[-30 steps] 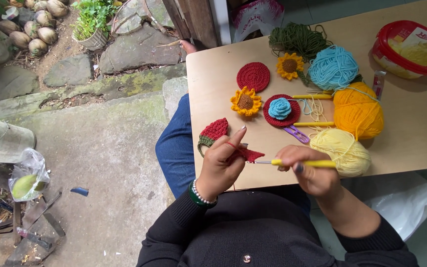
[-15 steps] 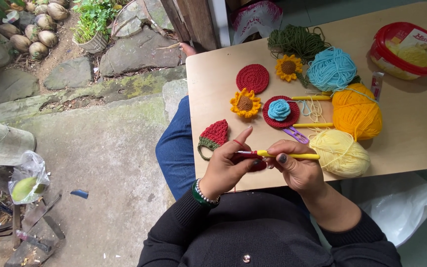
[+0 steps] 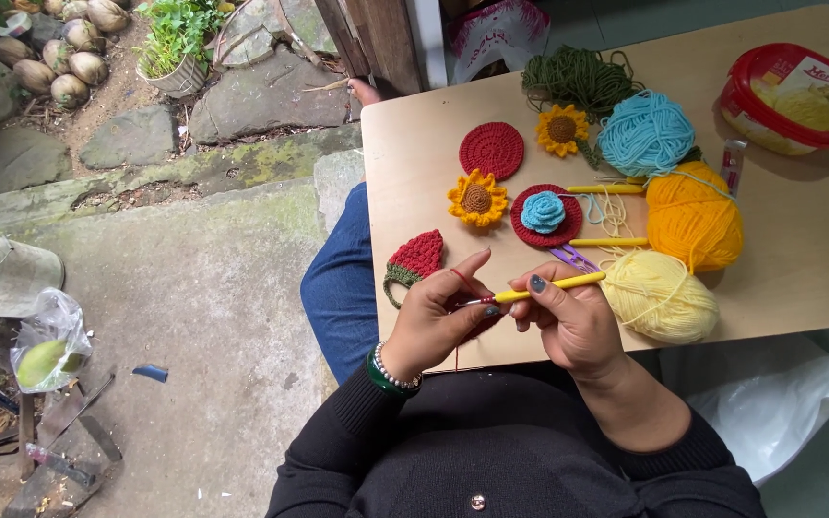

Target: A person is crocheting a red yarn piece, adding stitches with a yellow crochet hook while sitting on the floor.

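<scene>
Both hands work right at the near edge of the tabletop (image 3: 434, 144), with bare wood open just beyond the fingers before the strawberry-shaped crochet piece (image 3: 417, 257) and the pale yellow yarn ball (image 3: 659, 295). The red crochet work is mostly hidden under the left hand (image 3: 434, 324); only a thin red thread (image 3: 460, 278) over the raised index finger shows. That hand's other fingers curl closed on the piece. The right hand (image 3: 568, 321), knuckles up, pinches the yellow crochet hook (image 3: 549, 287), tip pointing toward the left fingers.
</scene>
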